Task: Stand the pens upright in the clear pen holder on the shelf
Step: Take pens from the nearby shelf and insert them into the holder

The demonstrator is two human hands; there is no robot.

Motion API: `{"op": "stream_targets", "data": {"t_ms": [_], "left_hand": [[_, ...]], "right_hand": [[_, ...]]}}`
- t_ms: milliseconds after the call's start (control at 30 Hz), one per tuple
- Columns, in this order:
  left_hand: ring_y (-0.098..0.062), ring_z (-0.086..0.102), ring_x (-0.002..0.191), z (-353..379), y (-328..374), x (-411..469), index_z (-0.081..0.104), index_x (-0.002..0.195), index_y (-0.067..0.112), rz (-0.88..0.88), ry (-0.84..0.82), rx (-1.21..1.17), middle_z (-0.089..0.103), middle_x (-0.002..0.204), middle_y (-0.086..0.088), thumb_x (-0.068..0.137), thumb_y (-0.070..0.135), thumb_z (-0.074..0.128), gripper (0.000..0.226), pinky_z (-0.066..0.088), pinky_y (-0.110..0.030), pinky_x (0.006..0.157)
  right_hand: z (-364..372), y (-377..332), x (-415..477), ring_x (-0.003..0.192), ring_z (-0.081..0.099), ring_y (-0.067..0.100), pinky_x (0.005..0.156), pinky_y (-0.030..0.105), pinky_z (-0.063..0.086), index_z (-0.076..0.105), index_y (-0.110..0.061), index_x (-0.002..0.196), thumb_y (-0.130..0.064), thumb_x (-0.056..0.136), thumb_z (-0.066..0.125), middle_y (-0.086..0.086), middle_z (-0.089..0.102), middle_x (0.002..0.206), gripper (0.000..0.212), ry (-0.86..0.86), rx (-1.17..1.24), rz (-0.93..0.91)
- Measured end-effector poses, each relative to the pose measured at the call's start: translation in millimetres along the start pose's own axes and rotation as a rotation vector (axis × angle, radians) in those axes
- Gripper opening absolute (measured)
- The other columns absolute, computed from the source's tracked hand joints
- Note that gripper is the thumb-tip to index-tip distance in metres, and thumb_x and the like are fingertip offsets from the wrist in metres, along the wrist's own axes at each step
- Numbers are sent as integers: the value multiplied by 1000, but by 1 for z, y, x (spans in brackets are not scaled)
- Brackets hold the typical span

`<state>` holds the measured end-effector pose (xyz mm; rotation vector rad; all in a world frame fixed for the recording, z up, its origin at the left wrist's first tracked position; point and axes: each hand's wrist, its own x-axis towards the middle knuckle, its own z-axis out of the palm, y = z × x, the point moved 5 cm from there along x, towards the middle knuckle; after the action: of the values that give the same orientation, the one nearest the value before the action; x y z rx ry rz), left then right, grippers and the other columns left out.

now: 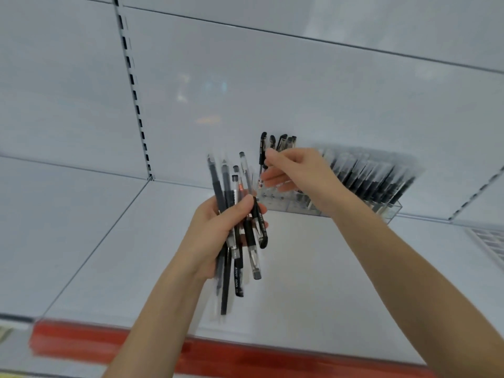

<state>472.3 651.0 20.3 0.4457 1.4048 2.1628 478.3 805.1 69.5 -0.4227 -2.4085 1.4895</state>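
Note:
My left hand (218,233) grips a bundle of several black and clear pens (237,257) above the white shelf (136,255). The bundle fans out above and below my fist. My right hand (297,173) holds a black pen (262,151) between thumb and fingers, upright over the left end of the clear pen holder (286,203). A few more black pens (282,141) stand behind my fingers. The holder sits at the back of the shelf; its right part is filled with several leaning black pens (373,178). My hand hides the holder's middle.
A white back panel (245,91) with a slotted upright (133,91) rises behind the shelf. A red price strip (218,353) runs along the shelf's front edge. A white wire grid (491,241) lies at the far right.

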Motion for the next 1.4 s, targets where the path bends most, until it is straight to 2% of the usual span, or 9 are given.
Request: {"op": "stream_targets", "data": {"t_ms": [100, 267, 433, 567, 767, 867, 1067, 1267, 1400], "left_hand": [[-14, 66, 54, 12, -4, 1, 63, 89, 5, -15, -50, 18, 69, 66, -1, 86, 10, 56, 9, 50, -24, 44], [-15, 69, 59, 13, -11, 5, 61, 88, 7, -31, 45, -89, 70, 65, -3, 87, 9, 58, 4, 53, -26, 46], [-16, 68, 58, 3, -13, 10, 59, 88, 6, 26, 207, -174, 71, 66, -4, 87, 10, 60, 4, 55, -29, 49], [-17, 69, 65, 5, -15, 12, 58, 88, 9, 59, 239, -121, 71, 74, -5, 88, 11, 60, 3, 58, -31, 56], [-9, 71, 69, -17, -12, 11, 57, 83, 17, 83, 351, -110, 70, 76, 0, 89, 16, 59, 6, 57, -25, 56], [-8, 70, 64, -21, -13, 9, 56, 84, 16, 74, 366, -116, 68, 77, -2, 90, 14, 58, 6, 57, -24, 54], [-8, 69, 60, -19, -12, 4, 55, 84, 14, 75, 356, -100, 67, 78, -4, 89, 13, 58, 6, 57, -23, 54], [-9, 70, 62, -21, -11, 1, 56, 86, 14, 82, 360, -100, 67, 80, -5, 89, 12, 59, 4, 57, -24, 54], [-6, 68, 61, -24, -11, 0, 57, 88, 13, 81, 377, -97, 65, 78, -4, 88, 12, 60, 3, 55, -23, 50]], "right_hand": [[9, 1, -9, 65, 66, 3, 61, 20, 52, 65, -16, 93, -36, 86, 58, -7, 69, 73, 22, -137, 97, 64], [-6, -3, -27, 66, 65, 4, 59, 16, 50, 64, -18, 93, -27, 87, 59, -3, 70, 78, 12, 66, 97, -86], [1, 7, -65, 63, 62, 2, 62, 18, 51, 67, -20, 77, -44, 77, 63, -6, 69, 69, 25, 3, -219, -117], [10, 16, -76, 61, 60, 4, 59, 16, 45, 70, -13, 75, -28, 78, 69, -3, 67, 65, 16, -10, -254, -143], [-40, 13, -62, 69, 67, 11, 67, 22, 57, 66, -28, 80, -11, 81, 64, -5, 71, 70, 17, 138, 6, -173], [-67, 9, -41, 76, 71, 15, 73, 24, 57, 65, -18, 89, -6, 82, 63, -1, 72, 77, 13, 266, 189, -160], [-78, -20, 3, 66, 64, 2, 75, 27, 57, 52, -12, 96, -11, 84, 62, -4, 63, 74, 16, 472, -83, -341], [-54, -29, 34, 75, 64, 26, 81, 41, 54, 58, 0, 100, -10, 86, 59, 16, 65, 82, 17, 351, -304, -435], [-40, -25, 42, 70, 63, 24, 80, 43, 53, 63, 3, 94, -7, 87, 57, 17, 66, 81, 14, 261, -396, -460]]}}
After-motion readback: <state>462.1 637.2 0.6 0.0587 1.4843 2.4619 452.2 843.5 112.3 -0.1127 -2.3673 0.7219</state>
